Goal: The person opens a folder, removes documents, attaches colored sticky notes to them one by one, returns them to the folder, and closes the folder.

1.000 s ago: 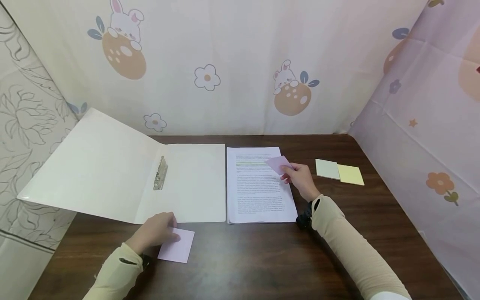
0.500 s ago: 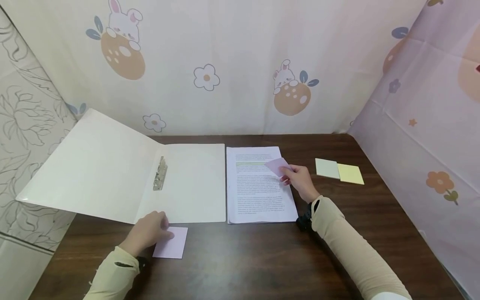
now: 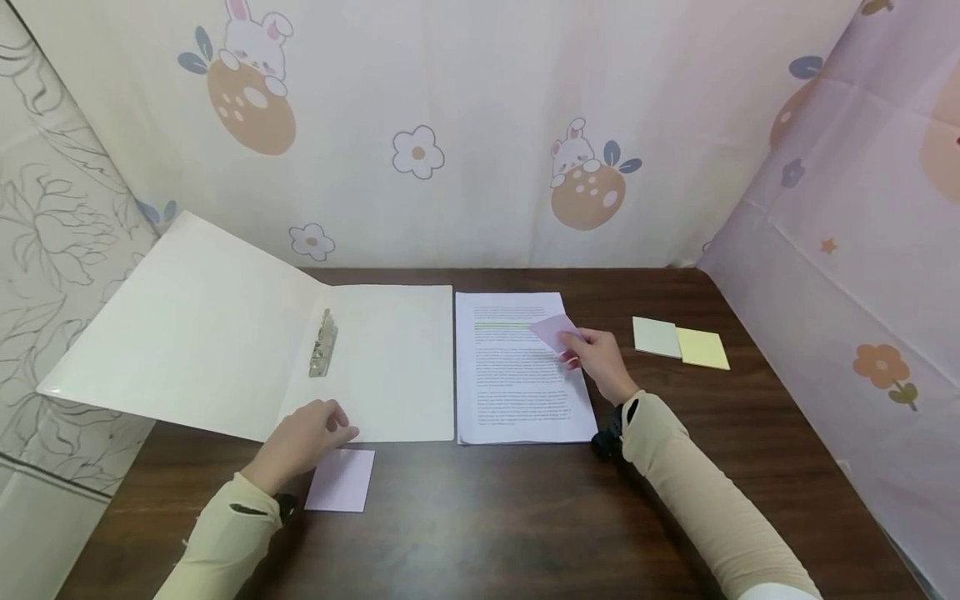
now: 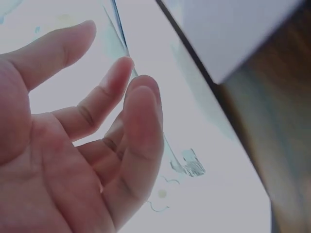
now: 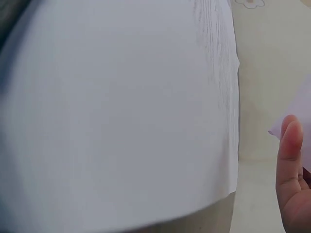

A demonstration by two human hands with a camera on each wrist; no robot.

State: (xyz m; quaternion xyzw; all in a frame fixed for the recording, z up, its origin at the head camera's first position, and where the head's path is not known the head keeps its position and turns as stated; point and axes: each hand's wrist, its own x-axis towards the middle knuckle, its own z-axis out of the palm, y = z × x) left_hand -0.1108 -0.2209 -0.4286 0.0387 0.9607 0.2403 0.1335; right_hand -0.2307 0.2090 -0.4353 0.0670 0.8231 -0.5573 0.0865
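Observation:
My right hand (image 3: 606,363) pinches a light purple sticky note (image 3: 553,331) between thumb and fingers, over the upper right part of a stack of printed pages (image 3: 517,392). In the right wrist view the thumb (image 5: 290,150) lies against the purple note (image 5: 301,116). My left hand (image 3: 303,442) has loosely bent fingers and holds nothing, just above the lower edge of an open white binder (image 3: 397,367). A light purple sticky note pad (image 3: 341,483) lies on the table beside that hand. The left wrist view shows the palm and fingers (image 4: 142,131) with a gap to the thumb.
A metal clip mechanism (image 3: 323,343) sits near the binder's spine, and its raised cover (image 3: 180,333) leans left. Pale green (image 3: 656,337) and yellow (image 3: 702,347) sticky note pads lie right of the pages. Patterned curtains (image 3: 480,133) enclose the dark wooden table (image 3: 480,533).
My left hand first slides the purple pad left along the table, then lets go and lifts off toward the binder. The right hand stays in place with its note.

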